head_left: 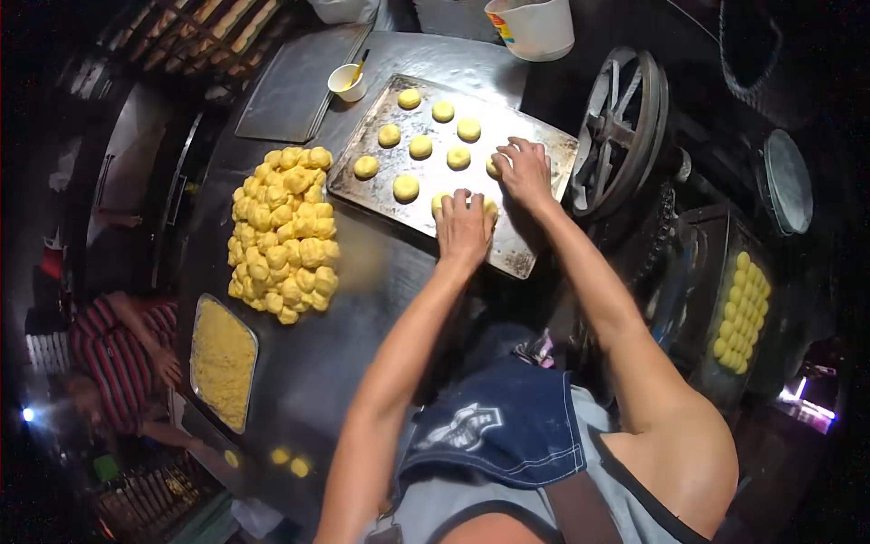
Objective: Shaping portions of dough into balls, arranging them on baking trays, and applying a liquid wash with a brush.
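A worn metal baking tray (pixel 544 154) holds rows of flattened yellow dough rounds (pixel 406 188). My left hand (pixel 464 227) is over the tray's near part, fingers bent down onto a dough round that they partly hide. To its upper right, my right hand (pixel 526 172) has curled fingers around another round, also partly covered. Left of the tray, a large heap of yellow dough pieces (pixel 281 236) lies on the metal table (pixel 344 335). A shallow tray of pale yellow crumbly stuff (pixel 222 363) sits below the heap.
A cup with a yellow-handled tool (pixel 346 83), stacked trays (pixel 290 91) and a white bucket (pixel 535 27) are at the back. A large metal wheel (pixel 616 136) stands right of my hands, with filled dough trays (pixel 739 317) below it. A co-worker in stripes (pixel 122 363) is at left.
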A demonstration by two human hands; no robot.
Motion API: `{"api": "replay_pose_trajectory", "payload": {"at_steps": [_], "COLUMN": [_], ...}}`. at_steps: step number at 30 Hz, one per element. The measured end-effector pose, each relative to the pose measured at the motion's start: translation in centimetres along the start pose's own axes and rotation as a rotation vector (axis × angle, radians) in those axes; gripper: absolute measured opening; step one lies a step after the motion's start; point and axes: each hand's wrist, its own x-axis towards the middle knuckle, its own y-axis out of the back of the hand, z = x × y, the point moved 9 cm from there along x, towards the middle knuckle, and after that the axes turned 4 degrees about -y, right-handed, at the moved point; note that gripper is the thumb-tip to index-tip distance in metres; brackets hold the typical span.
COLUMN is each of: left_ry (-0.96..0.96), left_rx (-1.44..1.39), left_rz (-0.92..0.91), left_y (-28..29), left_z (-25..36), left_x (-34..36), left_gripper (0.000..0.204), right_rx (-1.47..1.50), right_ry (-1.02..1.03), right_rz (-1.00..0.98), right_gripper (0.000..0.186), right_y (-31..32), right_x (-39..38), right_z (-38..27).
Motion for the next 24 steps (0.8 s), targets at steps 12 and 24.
{"api": "replay_pose_trajectory", "payload": {"at_steps": [12,24], "left_ry": [0.18,0.769], "left_rx": [0.004,0.092], "left_rz": [0.007,0.477], "left_y": [1.3,19.0], "left_z": [-5.9,-13.7], "left_x": [-0.4,-41.9], "left_gripper": [0.057,0.044], "right_rx": [-0.213,0.135], "right_ry": [0.164,0.349], "right_rz": [0.003,0.058], "right_gripper": [0.025,0.025], "right_y": [0.6,-1.3], "right_x": [-0.3,-1.6], "right_z": [-3.5,-14.8]}}
